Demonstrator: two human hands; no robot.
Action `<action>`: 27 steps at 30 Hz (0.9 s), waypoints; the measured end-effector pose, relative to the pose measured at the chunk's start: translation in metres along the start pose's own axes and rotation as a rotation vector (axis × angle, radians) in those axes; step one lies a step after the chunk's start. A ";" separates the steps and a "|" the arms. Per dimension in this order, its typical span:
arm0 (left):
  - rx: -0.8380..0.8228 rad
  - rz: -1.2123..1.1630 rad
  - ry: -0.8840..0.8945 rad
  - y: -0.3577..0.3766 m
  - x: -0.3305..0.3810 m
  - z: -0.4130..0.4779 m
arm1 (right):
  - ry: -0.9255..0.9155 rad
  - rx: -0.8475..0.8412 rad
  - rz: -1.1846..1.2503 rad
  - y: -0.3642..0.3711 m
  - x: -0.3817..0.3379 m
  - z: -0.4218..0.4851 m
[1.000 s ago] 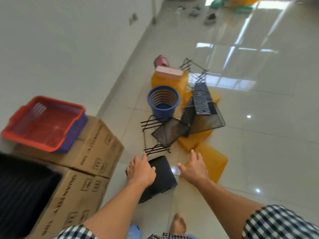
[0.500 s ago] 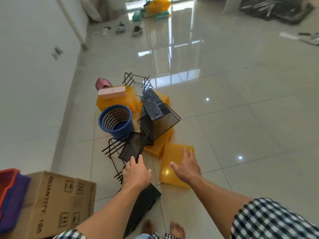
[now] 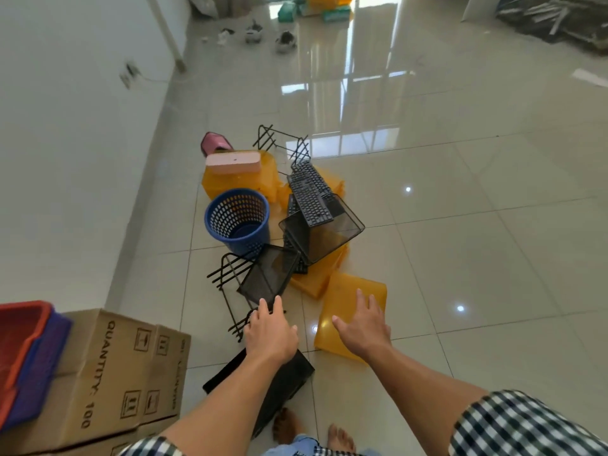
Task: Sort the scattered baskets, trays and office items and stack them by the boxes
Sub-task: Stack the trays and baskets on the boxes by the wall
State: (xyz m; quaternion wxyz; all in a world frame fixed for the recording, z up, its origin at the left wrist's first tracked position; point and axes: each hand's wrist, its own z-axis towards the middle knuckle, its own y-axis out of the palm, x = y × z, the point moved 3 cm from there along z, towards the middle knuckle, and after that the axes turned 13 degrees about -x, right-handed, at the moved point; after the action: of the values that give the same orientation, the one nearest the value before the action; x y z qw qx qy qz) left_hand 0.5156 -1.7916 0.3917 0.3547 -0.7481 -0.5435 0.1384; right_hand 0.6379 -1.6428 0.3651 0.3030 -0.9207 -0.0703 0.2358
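A heap lies on the floor: a blue mesh bin (image 3: 237,218), black mesh trays (image 3: 269,278) (image 3: 324,236), a black keyboard (image 3: 311,194), black wire racks (image 3: 230,274), yellow plastic trays (image 3: 350,297) and a pink box (image 3: 233,162). My left hand (image 3: 269,330) reaches forward, fingers straight, over the near wire rack and the edge of the small mesh tray. My right hand (image 3: 362,327) is spread flat over the nearest yellow tray. Neither hand holds anything. A black tray (image 3: 296,373) lies under my left forearm.
Cardboard boxes (image 3: 108,373) stand at the left, with a red basket (image 3: 19,327) nested in a purple one on top. The white wall runs along the left. Shoes and more clutter lie far back. My bare feet (image 3: 309,432) stand on the glossy tiles.
The view has swung up and right, so the boxes moved to the left edge. Both hands have moved forward from the black tray towards the wire rack and the yellow tray.
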 end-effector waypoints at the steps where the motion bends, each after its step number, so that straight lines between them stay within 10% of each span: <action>1: 0.003 -0.012 -0.010 -0.002 -0.010 0.004 | -0.002 -0.009 -0.009 0.005 -0.009 0.003; 27: -0.130 -0.508 -0.271 -0.010 -0.045 0.228 | 0.021 -0.349 -0.008 0.046 -0.143 0.264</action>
State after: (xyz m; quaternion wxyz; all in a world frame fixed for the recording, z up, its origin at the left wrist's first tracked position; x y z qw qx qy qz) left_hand 0.3570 -1.7442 0.2282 0.2534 -0.5841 -0.7634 0.1088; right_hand 0.3858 -1.5806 0.2074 0.1404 -0.9614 -0.1104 0.2091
